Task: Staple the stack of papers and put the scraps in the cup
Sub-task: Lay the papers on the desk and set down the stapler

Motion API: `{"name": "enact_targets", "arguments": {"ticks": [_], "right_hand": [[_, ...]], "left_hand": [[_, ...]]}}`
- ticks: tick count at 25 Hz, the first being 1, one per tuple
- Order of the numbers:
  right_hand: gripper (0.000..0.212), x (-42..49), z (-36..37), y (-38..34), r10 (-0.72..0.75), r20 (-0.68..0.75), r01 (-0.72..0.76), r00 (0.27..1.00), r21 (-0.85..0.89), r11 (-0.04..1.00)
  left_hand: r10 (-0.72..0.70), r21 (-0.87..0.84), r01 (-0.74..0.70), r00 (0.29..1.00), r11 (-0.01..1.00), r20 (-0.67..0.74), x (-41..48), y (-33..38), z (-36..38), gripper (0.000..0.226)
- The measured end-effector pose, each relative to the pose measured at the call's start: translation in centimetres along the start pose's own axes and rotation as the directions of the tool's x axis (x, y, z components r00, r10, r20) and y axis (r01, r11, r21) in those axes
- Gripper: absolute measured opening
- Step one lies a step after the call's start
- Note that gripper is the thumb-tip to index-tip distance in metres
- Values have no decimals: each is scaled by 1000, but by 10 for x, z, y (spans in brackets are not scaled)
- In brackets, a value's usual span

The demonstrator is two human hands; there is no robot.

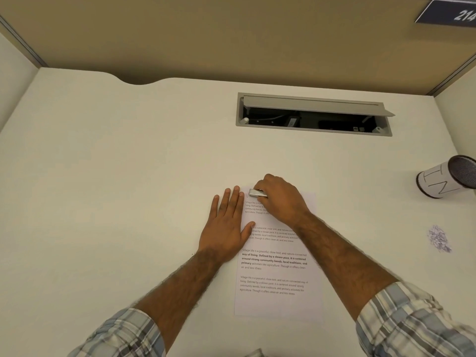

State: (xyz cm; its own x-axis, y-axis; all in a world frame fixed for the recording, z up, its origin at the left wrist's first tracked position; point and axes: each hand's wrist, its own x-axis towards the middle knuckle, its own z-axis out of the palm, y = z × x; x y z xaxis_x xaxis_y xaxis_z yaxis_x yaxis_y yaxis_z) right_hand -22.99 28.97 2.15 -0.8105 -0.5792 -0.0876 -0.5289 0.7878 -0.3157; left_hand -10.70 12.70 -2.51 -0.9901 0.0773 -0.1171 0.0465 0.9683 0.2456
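At the centre of the frame, a silver stapler (257, 193) was gripped by the right hand (280, 199) at the upper left corner of the stack of papers (278, 279), whose left edge was pressed down by the flat left hand (226, 228). At the right edge a white cup (438, 181) was seen, with purple scraps (439, 239) below it on the desk (128, 163).

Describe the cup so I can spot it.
Find the grey hatch in the white desk. Right of it, at the desk's edge beyond the purplish scraps, is the cup. It alone is white with black lines and a dark mouth.
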Motion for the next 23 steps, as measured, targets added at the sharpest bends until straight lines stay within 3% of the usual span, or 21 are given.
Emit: {"name": "enact_targets", "arguments": {"ticks": [10, 15, 23], "right_hand": [[20, 4, 5, -4, -82, 28, 84, 996, -62, 995], [38, 5, 2, -10, -113, 61, 115, 992, -38, 993], [22, 11, -3, -9, -42, 134, 34, 990, 68, 997]], "left_hand": [[3, 12, -3, 1000, 1000, 2, 1, -2, 3, 81], [3, 11, -3, 1000, 1000, 3, 1, -2, 4, 82], [8, -18, -8, 1000, 1000, -12, 0, -2, 4, 81]]}}
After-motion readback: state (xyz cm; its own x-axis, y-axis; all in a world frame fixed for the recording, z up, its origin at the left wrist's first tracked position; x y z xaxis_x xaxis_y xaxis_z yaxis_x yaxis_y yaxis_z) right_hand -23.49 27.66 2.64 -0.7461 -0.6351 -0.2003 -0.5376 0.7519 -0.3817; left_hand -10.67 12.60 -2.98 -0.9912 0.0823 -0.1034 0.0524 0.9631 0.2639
